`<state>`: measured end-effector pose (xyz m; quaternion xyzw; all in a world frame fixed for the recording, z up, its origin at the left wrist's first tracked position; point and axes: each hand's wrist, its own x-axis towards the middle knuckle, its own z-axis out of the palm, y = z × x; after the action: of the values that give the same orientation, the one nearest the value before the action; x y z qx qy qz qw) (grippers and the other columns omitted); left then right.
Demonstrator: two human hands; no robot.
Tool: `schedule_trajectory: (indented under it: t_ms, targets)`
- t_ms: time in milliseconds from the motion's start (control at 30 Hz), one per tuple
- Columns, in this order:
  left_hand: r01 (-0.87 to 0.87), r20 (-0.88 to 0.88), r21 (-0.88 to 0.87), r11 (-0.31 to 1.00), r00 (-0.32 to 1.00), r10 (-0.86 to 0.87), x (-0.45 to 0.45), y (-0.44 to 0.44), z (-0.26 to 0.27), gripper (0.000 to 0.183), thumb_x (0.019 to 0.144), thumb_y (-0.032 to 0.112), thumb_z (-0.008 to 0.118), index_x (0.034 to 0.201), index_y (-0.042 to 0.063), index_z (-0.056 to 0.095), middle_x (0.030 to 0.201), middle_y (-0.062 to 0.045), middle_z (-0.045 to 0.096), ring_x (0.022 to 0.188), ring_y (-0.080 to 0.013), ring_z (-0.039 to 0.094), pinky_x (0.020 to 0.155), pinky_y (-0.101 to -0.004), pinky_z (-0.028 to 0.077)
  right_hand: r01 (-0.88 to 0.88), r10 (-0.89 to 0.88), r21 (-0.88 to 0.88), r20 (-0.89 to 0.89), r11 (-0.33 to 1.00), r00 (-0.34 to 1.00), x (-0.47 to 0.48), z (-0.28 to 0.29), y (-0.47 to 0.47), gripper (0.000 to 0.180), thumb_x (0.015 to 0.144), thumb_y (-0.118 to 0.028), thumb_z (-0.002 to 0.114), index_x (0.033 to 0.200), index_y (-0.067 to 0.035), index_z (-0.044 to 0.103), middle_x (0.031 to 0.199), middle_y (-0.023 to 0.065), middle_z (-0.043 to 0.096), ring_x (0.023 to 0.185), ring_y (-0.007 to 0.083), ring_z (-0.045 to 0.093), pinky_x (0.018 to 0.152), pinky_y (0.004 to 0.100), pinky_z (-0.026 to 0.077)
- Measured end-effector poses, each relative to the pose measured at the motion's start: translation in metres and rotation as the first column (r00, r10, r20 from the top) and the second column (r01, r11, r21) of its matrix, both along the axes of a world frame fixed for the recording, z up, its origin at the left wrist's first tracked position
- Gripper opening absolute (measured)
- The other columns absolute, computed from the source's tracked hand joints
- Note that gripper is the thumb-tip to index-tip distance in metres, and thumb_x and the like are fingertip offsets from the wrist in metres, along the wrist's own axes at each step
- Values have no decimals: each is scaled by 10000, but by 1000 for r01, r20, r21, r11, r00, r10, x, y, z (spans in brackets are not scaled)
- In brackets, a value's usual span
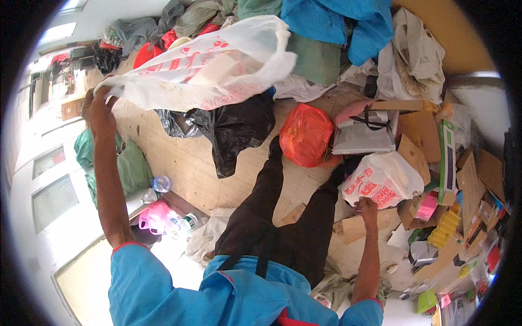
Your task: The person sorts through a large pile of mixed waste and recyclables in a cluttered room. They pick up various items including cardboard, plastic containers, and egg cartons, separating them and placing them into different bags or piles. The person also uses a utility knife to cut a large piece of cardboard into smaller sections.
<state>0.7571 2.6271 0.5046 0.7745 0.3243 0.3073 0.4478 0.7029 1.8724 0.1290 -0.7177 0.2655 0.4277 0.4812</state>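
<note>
My left hand (pixel 100 102), raised at the upper left, grips one end of a white plastic bag with red print (pixel 204 73). The bag stretches out to the right, its far end wide and loose. My right hand (pixel 367 207) is at the lower edge of a filled white plastic bag with red print (pixel 385 179); whether its fingers hold the film is unclear. A black plastic bag (pixel 240 126) lies on the floor beneath the stretched bag. A tied red plastic bag (pixel 306 134) stands by my feet, beside a grey box with a black ribbon (pixel 363 134).
Flattened cardboard, boxes and yellow egg trays (pixel 444 228) pile up at the right. Blue sacks (pixel 338 24) and grey sacks lie along the top. Green bags (pixel 132 167), plastic bottles (pixel 162 184) and a pink bag (pixel 155 216) are at the left.
</note>
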Motion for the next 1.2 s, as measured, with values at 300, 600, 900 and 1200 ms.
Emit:
schedule_trajectory:
  t_ms: [300, 600, 900, 1200]
  targets:
    - [-409, -365, 191, 892, 814, 451, -165, 97, -24, 378, 821, 163, 712, 1130, -37, 625, 1053, -120, 661, 890, -199, 650, 741, -309, 539, -33, 37, 37, -118, 999, 992, -13, -30, 82, 270, 970, -221, 548, 1058, 31, 582, 851, 137, 673, 671, 206, 678, 540, 303, 549]
    - [-446, -522, 207, 871, 703, 483, -325, 134, -155, 261, 817, 173, 757, 920, -43, 653, 823, -83, 636, 689, -126, 579, 581, -244, 485, 7, 442, -649, 526, 761, 727, 130, -75, 141, 348, 823, -315, 672, 923, 18, 672, 878, 197, 705, 760, 346, 691, 704, 424, 538]
    - [-631, -686, -74, 772, 594, 421, -390, 90, -384, 319, 783, 113, 769, 986, -68, 603, 894, -108, 642, 766, -201, 632, 649, -300, 577, 771, -675, -111, 415, 627, 610, 132, -113, 138, 456, 834, -348, 731, 774, 59, 532, 741, 168, 632, 495, 240, 624, 407, 356, 553]
    - [-497, -733, -420, 759, 679, 39, -392, -27, -487, 272, 871, 194, 612, 1060, -2, 627, 962, -81, 669, 851, -222, 672, 749, -357, 565, 448, -445, -98, 48, 889, 894, 130, -148, 152, 470, 877, -289, 614, 1102, 111, 510, 875, 231, 642, 673, 328, 690, 546, 423, 596]
